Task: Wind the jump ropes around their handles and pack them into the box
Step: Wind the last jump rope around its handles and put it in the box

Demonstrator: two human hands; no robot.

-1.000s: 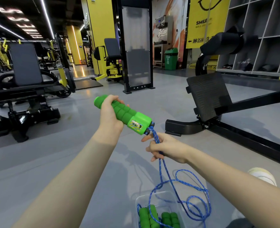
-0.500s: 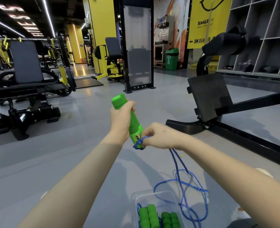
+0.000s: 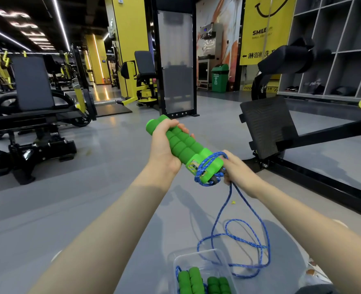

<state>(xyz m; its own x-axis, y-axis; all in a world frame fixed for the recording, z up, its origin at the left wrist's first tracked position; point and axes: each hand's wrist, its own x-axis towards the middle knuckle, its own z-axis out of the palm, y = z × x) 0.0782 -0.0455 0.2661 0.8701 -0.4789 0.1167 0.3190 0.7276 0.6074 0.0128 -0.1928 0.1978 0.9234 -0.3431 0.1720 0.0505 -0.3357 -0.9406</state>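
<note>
Fingers point(image 3: 174, 124) of the left hand point(image 3: 164, 149) curl round a pair of green foam handles point(image 3: 184, 145). The handles lie side by side and slant from upper left to lower right at the centre of the frame. Their rounded foam tips stick out past the hand at the upper end. The smooth plastic ends point toward the right hand point(image 3: 239, 172), which sits just right of centre and touches them.

A blue rope point(image 3: 228, 209) is looped a few turns round those plastic ends. The right hand's fingers are curled on the rope where it leaves the loops, pinching it close against the handle ends. How each of these fingers lies cannot be made out, since the hand is seen from the back.

From that grip the rope hangs down in two strands. It spreads into loose, tangled loops on the grey floor point(image 3: 90, 209) in the lower right of the frame. Part of the slack drapes over the far rim of a clear plastic box point(image 3: 217, 254) at the bottom centre. Inside the box lie other green handles point(image 3: 191, 279), upright in pairs and touching each other, with a bit of blue cord beside them at the left wall.

A black padded bench frame point(image 3: 266, 126) stands at the right. A dark weight machine point(image 3: 33, 85) fills the left side. A green bin point(image 3: 219, 78) and a yellow banner point(image 3: 264, 28) are in the upper right background.
</note>
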